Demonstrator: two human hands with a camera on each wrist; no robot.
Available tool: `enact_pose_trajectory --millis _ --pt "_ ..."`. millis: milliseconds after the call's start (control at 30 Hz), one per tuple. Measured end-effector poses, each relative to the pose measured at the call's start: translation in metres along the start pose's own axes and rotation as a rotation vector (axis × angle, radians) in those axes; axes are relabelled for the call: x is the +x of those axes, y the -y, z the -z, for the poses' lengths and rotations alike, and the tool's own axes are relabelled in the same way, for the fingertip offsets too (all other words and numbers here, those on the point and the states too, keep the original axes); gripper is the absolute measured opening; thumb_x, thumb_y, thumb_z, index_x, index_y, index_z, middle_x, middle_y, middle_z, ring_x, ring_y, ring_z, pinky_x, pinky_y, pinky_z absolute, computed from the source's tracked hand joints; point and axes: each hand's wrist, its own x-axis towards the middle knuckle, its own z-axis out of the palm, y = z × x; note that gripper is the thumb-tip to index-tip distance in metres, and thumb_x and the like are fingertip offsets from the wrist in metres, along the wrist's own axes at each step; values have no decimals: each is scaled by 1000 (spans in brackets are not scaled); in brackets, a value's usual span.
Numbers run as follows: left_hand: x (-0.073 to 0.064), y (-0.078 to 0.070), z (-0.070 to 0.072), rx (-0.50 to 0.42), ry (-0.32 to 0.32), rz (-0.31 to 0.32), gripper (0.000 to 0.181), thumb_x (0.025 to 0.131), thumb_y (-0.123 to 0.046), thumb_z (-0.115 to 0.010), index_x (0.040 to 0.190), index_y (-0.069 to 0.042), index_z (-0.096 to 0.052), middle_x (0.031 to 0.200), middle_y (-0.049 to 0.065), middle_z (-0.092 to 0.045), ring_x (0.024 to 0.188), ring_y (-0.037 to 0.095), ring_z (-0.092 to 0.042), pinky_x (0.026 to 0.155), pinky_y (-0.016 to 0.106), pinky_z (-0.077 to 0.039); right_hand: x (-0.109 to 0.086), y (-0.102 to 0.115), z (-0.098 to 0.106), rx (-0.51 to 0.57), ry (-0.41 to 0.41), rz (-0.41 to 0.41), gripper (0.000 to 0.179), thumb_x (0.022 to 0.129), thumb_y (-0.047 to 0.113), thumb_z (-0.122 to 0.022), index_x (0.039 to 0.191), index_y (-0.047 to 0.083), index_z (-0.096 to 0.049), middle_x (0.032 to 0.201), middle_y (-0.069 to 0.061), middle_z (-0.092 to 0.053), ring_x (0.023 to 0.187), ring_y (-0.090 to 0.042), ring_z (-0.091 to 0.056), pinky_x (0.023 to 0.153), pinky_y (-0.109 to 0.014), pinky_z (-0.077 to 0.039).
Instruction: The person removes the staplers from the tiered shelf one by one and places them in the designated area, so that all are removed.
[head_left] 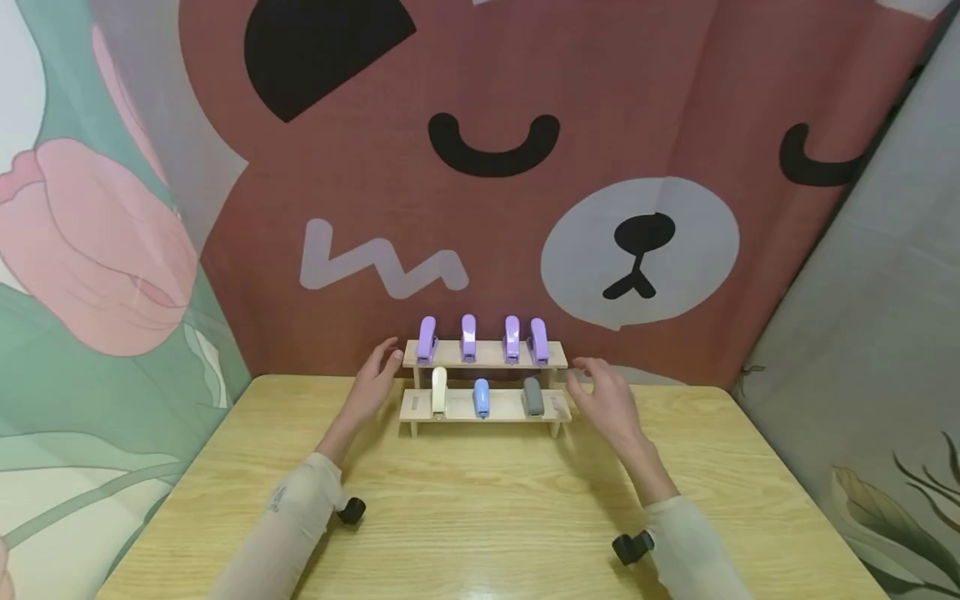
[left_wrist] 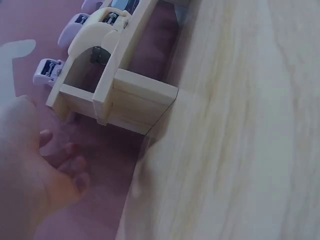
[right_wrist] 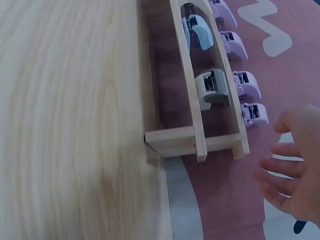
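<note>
A two-tier wooden rack (head_left: 487, 407) stands at the table's far edge. Several purple staplers (head_left: 468, 337) line its upper shelf. The lower shelf bears a cream stapler (head_left: 438, 392), a blue stapler (head_left: 482, 398) and a grey stapler (head_left: 533, 397). My left hand (head_left: 372, 385) is beside the rack's left end, fingers loosely bent and holding nothing. On the opposite side, my right hand (head_left: 606, 402) is held near the right end, also with nothing in it. In the right wrist view, a gap shows between its fingers (right_wrist: 282, 167) and the rack.
The wooden table (head_left: 480, 508) spreads in front of the rack. Behind it hangs a reddish-brown curtain (head_left: 360, 183) with a bear print. A flowered curtain (head_left: 97, 250) borders the left, a grey one (head_left: 862, 275) the right. Each sleeve has a small black device near the cuff.
</note>
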Motion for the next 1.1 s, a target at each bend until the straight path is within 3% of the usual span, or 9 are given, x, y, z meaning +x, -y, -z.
enact_pose_trajectory --millis 100,200,300,400,533,633,700,833,1100 --pt "3 3 -3 -71 -40 8 57 108 -46 -47 155 -14 -43 148 14 -49 139 33 -40 114 53 -29 7 5 -6 76 -33 3 33 97 16 -66 122 -5 -67 116 -21 -66 106 -39 -61 88 -53 -50" --pt "4 7 -5 -198 -54 21 55 108 -41 -49 155 -13 -43 148 15 -49 138 34 -41 112 54 -32 13 9 -11 150 -47 -16 31 95 9 -66 120 -8 -66 114 -25 -66 102 -40 -63 86 -52 -53" --pt "6 9 -10 -352 -53 41 52 109 -33 -49 156 -11 -41 151 16 -46 137 36 -42 111 57 -33 18 14 -14 197 -63 -56 32 92 8 -68 119 -9 -66 110 -24 -67 97 -38 -64 83 -51 -54" --pt "7 11 -14 -444 -59 61 49 110 -25 -48 156 -12 -41 154 15 -44 134 34 -45 110 57 -34 23 19 -17 218 -84 -87 33 90 10 -73 118 -7 -67 107 -22 -68 93 -35 -66 80 -48 -55" --pt "8 13 -20 -472 -98 77 45 109 -20 -49 154 -15 -46 153 8 -46 113 28 -53 98 51 -46 29 24 -23 234 -91 -93 35 89 10 -77 117 -7 -66 105 -22 -68 92 -36 -67 80 -46 -56" --pt "7 13 -23 -491 -130 87 42 108 -21 -50 151 -17 -52 148 7 -51 101 28 -51 88 47 -47 32 28 -28 247 -83 -105 37 88 11 -79 118 -8 -66 102 -22 -69 92 -37 -67 79 -46 -56" --pt "7 14 -25 -504 -146 88 41 108 -22 -51 148 -18 -55 146 6 -52 106 27 -51 90 47 -46 34 31 -30 257 -83 -121 38 88 13 -80 116 -8 -67 99 -20 -69 90 -35 -67 78 -45 -56" --pt "6 15 -28 -542 -155 70 40 109 -24 -50 148 -16 -56 150 5 -50 127 21 -48 105 54 -39 36 35 -36 247 -85 -154 39 88 19 -81 115 -5 -68 94 -16 -68 86 -29 -65 76 -41 -55" --pt "4 16 -37 -532 -138 44 43 109 -28 -51 150 -16 -54 153 4 -48 127 20 -46 104 57 -37 36 32 -43 185 -69 -202 49 87 26 -83 119 -8 -65 96 -19 -64 86 -30 -61 76 -42 -51"
